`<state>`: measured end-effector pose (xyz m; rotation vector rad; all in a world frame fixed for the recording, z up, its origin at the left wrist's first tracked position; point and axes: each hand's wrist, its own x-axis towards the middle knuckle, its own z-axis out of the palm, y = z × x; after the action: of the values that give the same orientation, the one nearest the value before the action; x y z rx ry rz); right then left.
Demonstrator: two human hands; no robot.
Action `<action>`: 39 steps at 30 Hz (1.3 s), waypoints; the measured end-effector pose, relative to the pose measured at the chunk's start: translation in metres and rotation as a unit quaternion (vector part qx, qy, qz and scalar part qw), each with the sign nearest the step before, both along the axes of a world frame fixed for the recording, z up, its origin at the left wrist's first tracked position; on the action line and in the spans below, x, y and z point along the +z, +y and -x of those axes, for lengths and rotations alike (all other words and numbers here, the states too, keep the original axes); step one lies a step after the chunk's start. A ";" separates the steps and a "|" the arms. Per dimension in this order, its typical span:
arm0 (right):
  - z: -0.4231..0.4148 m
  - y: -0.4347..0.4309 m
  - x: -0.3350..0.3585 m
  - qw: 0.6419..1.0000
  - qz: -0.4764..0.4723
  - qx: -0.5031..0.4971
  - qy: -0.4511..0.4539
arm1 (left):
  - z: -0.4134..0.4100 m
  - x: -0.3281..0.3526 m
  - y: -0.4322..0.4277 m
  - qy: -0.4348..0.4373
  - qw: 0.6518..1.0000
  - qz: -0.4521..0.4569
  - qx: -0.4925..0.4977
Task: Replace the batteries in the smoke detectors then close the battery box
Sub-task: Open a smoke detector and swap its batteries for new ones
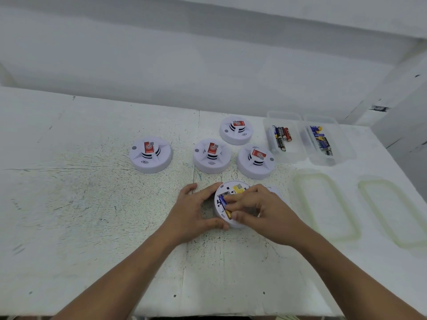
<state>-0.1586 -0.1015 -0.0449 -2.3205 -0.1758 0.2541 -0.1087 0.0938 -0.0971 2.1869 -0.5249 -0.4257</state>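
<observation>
Head view: a person works on an upturned smoke detector point(225, 188) at the centre of the frame, on a scuffed white desk point(92, 204). The left grip point(194, 211) curls round its rim and steadies it, while the right grip point(261, 211) pinches a blue battery point(222, 200) at the open compartment; whether it is going in or coming out cannot be told. Four more detectors point(211, 155) sit face up above, their battery state hidden. At the upper right, two clear battery boxes point(293, 155) stand open with cells inside, and their lids point(325, 204) lie flat on the desk below them. By this evidence the job is mid-course: at least one unit is unfinished and the boxes are not yet closed.
</observation>
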 end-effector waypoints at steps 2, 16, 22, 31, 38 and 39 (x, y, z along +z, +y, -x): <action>-0.005 -0.002 0.008 0.999 -0.030 -0.014 0.021 | 0.001 0.000 0.000 0.002 1.000 -0.003 -0.001; -0.109 -0.157 0.066 0.928 0.131 -0.320 -0.140 | 0.000 -0.003 -0.004 0.019 1.000 0.002 0.024; -0.142 -0.195 0.032 0.893 0.370 -0.249 0.066 | 0.002 -0.006 -0.005 0.025 0.998 0.017 0.051; -0.151 -0.208 0.001 0.894 0.362 -0.250 0.087 | 0.004 -0.001 -0.007 0.029 0.998 0.024 0.057; -0.145 -0.204 0.018 0.923 0.203 -0.317 0.083 | 0.006 0.004 -0.007 0.036 0.997 0.020 0.068; -0.144 -0.204 0.023 0.924 0.153 -0.345 0.068 | 0.006 0.004 -0.007 0.038 0.997 0.020 0.064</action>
<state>-0.0149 -0.3052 -0.0218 -2.4928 0.7929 0.0830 -0.1143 0.0870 -0.0931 2.1419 -0.3462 -0.4227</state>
